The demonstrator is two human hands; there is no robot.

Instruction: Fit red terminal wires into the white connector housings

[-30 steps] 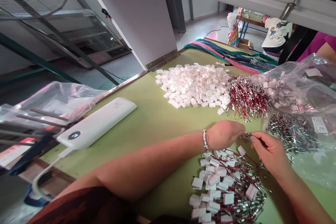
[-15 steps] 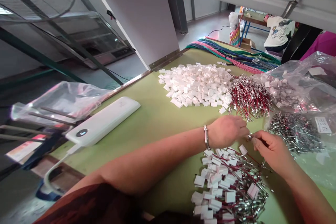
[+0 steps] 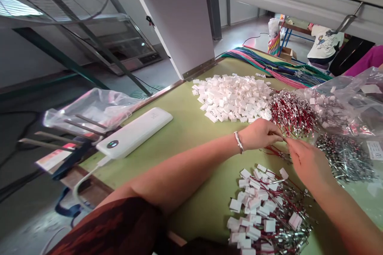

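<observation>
A: Green tabletop (image 3: 185, 127), centre of the frame: two bare hands are meeting just below a heap of red wires (image 3: 291, 113). What are the fingers doing?

B: The left hand (image 3: 259, 134) is reaching in from the lower left, a metal bracelet (image 3: 238, 142) sitting on its wrist. Its fingers are bunched together, pinching at the tips. The right hand (image 3: 305, 161) is coming in from the lower right, fingertips pressed together against the left hand's.

A: And what are they holding?

B: A thin red wire (image 3: 277, 152) is trailing just under the spot where the fingertips are touching. Whether one hand or both are gripping it is too small to tell.

A: What is lying around them?

B: White plastic housings (image 3: 231, 95) are piling up in the upper centre, touching the red wire heap on its left. Finished pieces (image 3: 263, 211), white housings with red wires attached, are lying in a loose pile at the lower right, below both hands. Clear bags (image 3: 350, 127) holding more metal-tipped wires are spreading along the right edge.

A: And further out?

B: A white power bank (image 3: 134, 132) is lying left of centre with a cable running off the table's edge. Coloured cable bundles (image 3: 269, 63) are stretching across the far end of the table, upper right. Another person (image 3: 324, 44) is sitting in the background there.
</observation>
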